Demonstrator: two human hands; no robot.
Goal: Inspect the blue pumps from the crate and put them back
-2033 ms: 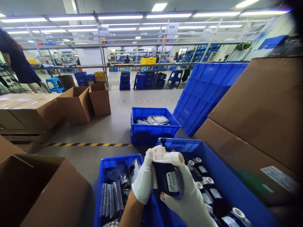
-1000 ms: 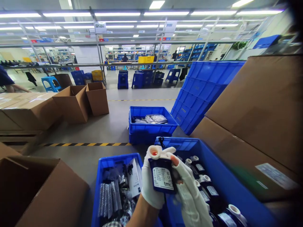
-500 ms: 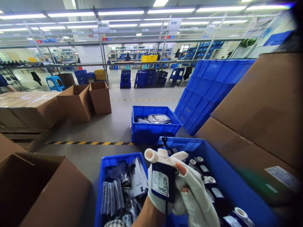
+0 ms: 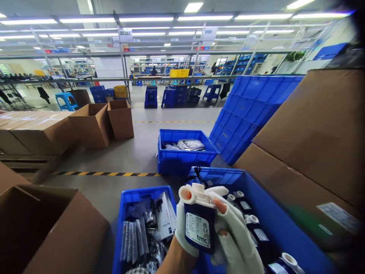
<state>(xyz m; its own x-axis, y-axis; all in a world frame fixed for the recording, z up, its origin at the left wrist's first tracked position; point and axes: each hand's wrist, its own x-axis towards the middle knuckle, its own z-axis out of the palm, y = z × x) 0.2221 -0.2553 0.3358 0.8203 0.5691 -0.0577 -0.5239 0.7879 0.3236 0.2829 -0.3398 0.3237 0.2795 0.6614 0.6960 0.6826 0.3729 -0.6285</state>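
Navy unit (image 4: 199, 226) near 6 o'clock, left hand (image 4: 180, 225) gripping it from behind, right hand (image 4: 239, 234) at its 3 o'clock, can't tell if gripping. Spout (image 4: 188, 195) has swung from 1 to 11 o'clock, so the "tmc" label (image 4: 197, 230) faces the camera, readable.

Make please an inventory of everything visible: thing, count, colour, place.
Labelled device: one, dark blue and white, held, centre.
Front bins: two, blue, side by side.
Similar devices: several, same colours, right front bin.
Papers: count unclear, white, left front bin.
Bagged parts: many, greyish, same bin.
Far bins: at least one, blue, beyond.
Stacked crates: several, blue, right.
Cartons: many, brown, both sides.
Tape: one near strip, black-yellow, floor.
Stools: several, blue, background.
Racks: several, grey, background.
Lights: many, white, overhead.
Left hand: one, white glove, gripping device.
Right hand: one, white glove, beside device.
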